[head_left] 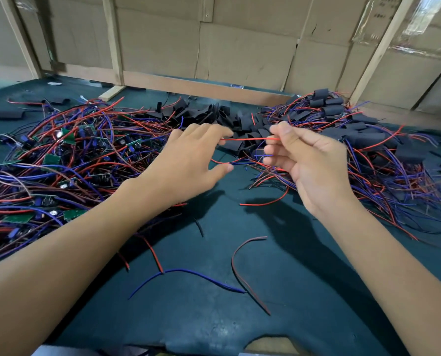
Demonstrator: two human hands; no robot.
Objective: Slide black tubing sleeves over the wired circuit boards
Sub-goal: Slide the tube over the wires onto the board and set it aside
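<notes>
Currently, the right hand (309, 160) pinches a red wire (250, 139); the left hand (188, 160), fingers released, reaches near; surrounding tangled wires (384, 176) could snag it.

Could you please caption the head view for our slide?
Right hand pinches a thin red wire; open left hand reaches toward it.

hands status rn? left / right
Left hand: open, fingers spread by the red wire; contact unclear.
Right hand: closed, pinching the red wire's end.
</notes>
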